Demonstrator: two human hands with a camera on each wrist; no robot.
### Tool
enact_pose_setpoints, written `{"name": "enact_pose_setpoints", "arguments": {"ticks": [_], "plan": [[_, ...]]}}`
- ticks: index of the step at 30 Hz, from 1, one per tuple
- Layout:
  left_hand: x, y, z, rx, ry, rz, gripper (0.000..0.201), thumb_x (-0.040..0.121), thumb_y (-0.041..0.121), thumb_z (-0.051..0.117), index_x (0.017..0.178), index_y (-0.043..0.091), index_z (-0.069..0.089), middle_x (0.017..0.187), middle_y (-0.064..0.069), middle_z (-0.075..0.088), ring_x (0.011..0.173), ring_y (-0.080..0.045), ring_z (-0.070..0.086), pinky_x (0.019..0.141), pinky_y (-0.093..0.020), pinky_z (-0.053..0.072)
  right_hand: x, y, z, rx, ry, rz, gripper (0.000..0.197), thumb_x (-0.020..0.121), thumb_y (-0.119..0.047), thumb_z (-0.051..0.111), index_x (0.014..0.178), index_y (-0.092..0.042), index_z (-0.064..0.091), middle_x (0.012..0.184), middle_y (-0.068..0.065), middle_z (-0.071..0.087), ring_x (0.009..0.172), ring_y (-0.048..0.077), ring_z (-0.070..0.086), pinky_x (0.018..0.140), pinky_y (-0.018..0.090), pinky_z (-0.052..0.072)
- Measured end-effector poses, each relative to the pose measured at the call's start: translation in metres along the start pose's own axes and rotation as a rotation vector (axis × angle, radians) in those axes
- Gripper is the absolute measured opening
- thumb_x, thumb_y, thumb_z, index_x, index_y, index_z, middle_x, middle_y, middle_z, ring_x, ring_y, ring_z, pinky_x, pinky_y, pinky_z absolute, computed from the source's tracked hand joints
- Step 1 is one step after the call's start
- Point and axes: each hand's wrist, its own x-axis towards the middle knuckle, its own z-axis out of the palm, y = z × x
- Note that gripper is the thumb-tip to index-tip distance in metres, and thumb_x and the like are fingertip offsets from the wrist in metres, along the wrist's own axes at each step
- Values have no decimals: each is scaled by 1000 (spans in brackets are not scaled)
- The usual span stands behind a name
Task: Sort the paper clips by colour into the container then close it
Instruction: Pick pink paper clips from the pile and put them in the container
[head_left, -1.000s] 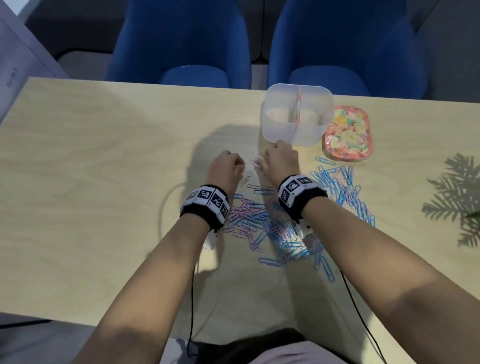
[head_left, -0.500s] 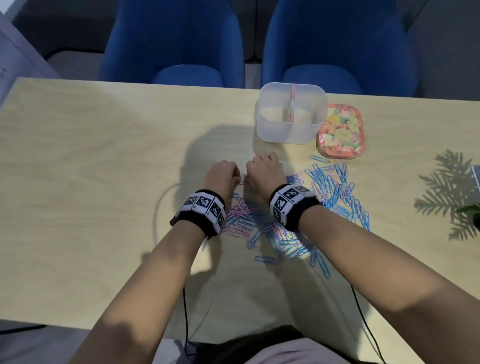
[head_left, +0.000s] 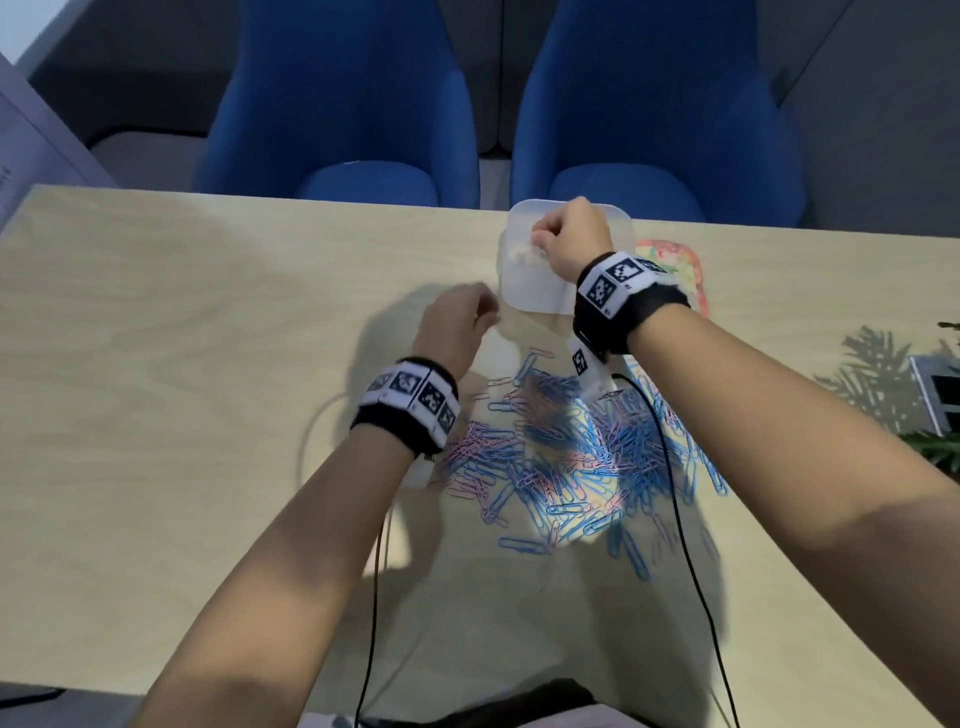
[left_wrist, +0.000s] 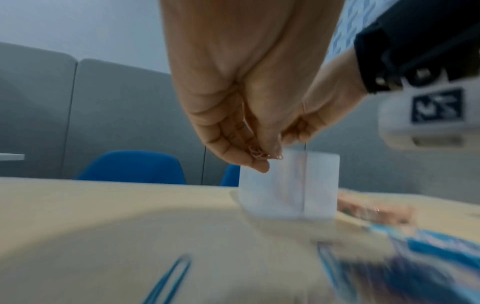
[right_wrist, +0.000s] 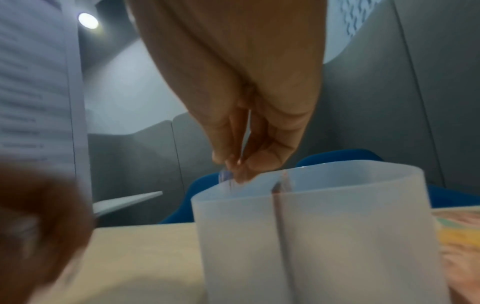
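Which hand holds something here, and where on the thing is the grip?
The left hand pinches pink paper clips at its fingertips. The right hand, above the container, pinches something too blurred to identify.

head: looking down and forward over the desk (head_left: 156, 364) from above | left wrist: sitting low, facing the container (left_wrist: 291, 185) | right wrist: sitting close at the container's rim | all sharing the container

You see a frosted, translucent plastic container (head_left: 524, 291), glossy coated paper clips (head_left: 566, 467), a matt pale wood-grain table (head_left: 182, 338), and smooth blue chairs (head_left: 343, 104) at upper frame.
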Motion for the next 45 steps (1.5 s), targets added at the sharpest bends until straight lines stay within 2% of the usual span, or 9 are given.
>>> {"name": "enact_pose_setpoints", "arguments": {"ticks": [4, 9, 11, 14, 17, 22, 30, 35, 45], "plan": [[46, 37, -19, -99, 118, 75, 13, 85, 13, 60, 93, 5, 67, 96, -12, 69, 88, -28, 63, 82, -36, 50, -8, 8, -9, 15, 88, -7, 25, 91, -6, 45, 97, 3, 68, 108, 15, 69, 105, 30, 60, 87, 29, 43], [84, 57, -15, 90, -73, 52, 19, 92, 17, 48, 88, 11, 66, 107, -14, 68, 105, -30, 58, 91, -38, 46, -46, 26, -19, 122, 267, -106, 26, 88, -6, 46, 95, -1, 70, 98, 14, 71, 94, 28, 63, 83, 30, 46], [83, 54, -10, 107, -76, 74, 22, 94, 20, 44, 81, 13, 60, 107, -20, 66, 104, -36, 56, 88, -40, 45, -61, 36, -12, 122, 184, -121, 24, 88, -7, 48, 95, -2, 70, 96, 14, 72, 91, 26, 64, 85, 34, 49], [63, 41, -5, 74, 62, 132, 28, 95, 25, 46, 106, 9, 67, 111, -14, 68, 106, -32, 58, 90, -36, 42, -78, 55, 10, 38, -18, -145, 21, 88, -6, 53, 99, -3, 71, 99, 15, 72, 95, 29, 65, 89, 40, 50], [29, 12, 3, 80, 142, 156, 21, 92, 16, 51, 106, 10, 66, 108, -11, 66, 102, -30, 56, 89, -33, 39, -86, 69, 34, -96, -190, -197, 23, 87, -7, 53, 101, -8, 71, 107, 12, 69, 103, 30, 60, 91, 38, 48], [-22, -31, 25, 106, -144, 34, 20, 85, 7, 57, 102, 11, 66, 106, -12, 58, 97, -27, 57, 84, -36, 44, -98, 80, 53, -489, -289, -466, 22, 78, -12, 66, 98, -19, 72, 107, 8, 61, 101, 32, 51, 81, 38, 45], [-44, -29, 40, 80, -204, 31, 16, 87, 23, 60, 97, 13, 66, 103, -9, 56, 99, -24, 55, 85, -40, 47, -109, 109, 26, -511, -58, -104, 28, 89, -11, 43, 93, -5, 70, 105, 16, 62, 103, 35, 48, 84, 41, 43], [-51, -23, 47, 158, -241, 14, 12, 83, 22, 63, 90, 13, 65, 95, -6, 55, 96, -23, 53, 78, -32, 41, -119, 102, 24, -266, -52, -126, 20, 88, -14, 55, 99, -8, 70, 103, 14, 63, 104, 34, 49, 85, 40, 40], [-60, -27, 38, 44, -289, -53, 10, 83, 18, 64, 86, 9, 64, 87, 0, 50, 87, -19, 51, 76, -25, 37, -135, 110, 19, -318, -152, -33, 15, 80, -6, 56, 82, -7, 71, 97, 16, 63, 100, 35, 54, 83, 36, 45]]}}
